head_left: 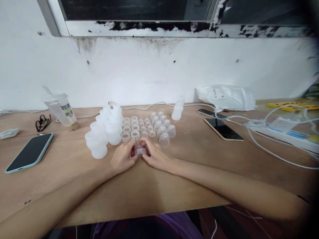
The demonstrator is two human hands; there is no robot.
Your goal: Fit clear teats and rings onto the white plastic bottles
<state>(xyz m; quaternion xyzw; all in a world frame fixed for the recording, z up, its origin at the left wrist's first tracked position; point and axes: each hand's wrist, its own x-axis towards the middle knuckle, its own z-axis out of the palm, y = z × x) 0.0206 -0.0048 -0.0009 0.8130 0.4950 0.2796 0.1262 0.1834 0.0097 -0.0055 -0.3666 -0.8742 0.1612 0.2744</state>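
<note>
My left hand (126, 155) and my right hand (156, 153) meet over the table, fingers closed on a translucent bottle collar ring (140, 151) between them. A clear nipple seems to rise from the ring, partly hidden by my fingers. Just beyond my hands stand rows of loose collar rings (125, 136) and clear bottle nipples (144, 133). Dome-shaped clear caps (164, 139) are grouped to the right of the nipples. Frosted baby bottle bodies (99, 150) stand in rows on the left. One assembled baby bottle (177, 111) stands upright near the wall.
Left on the wooden table (189, 192) are a phone (30, 152), black glasses (43, 122) and a leaning drink cup (62, 111). To the right lie two dark phones, one pale-edged (223, 129), a plastic bag (226, 97), a power strip (294, 137) and loose white cables.
</note>
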